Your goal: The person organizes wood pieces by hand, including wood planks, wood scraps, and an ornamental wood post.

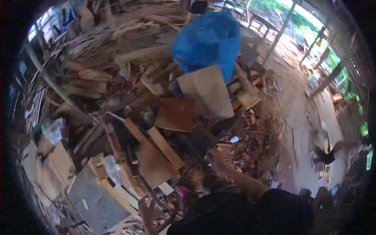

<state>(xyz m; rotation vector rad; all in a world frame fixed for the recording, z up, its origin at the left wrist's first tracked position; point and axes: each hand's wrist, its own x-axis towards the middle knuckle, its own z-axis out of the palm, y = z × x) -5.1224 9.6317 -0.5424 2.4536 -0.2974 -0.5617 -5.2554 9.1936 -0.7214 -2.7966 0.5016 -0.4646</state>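
Observation:
My left hand [147,212] is at the bottom of the view, palm low, with its fingers apart and nothing seen in them. It is close to a long stick [131,176] and a large grey panel [96,201] in the scrap pile. My right arm reaches forward over the pile, and my right hand [213,157] is blurred beside a dark patch among the scraps. I cannot tell whether it grips anything. Just beyond it lie a reddish-brown board [177,114] and a pale board [209,92]. A brown plank [166,149] lies between my hands.
A big blue plastic sack [209,41] stands at the back of the pile. Clear plastic wrap [55,131] lies at the left. Small debris [248,150] covers the ground on the right, beside a bare dirt path [301,129]. Wooden posts [280,33] stand along the far side.

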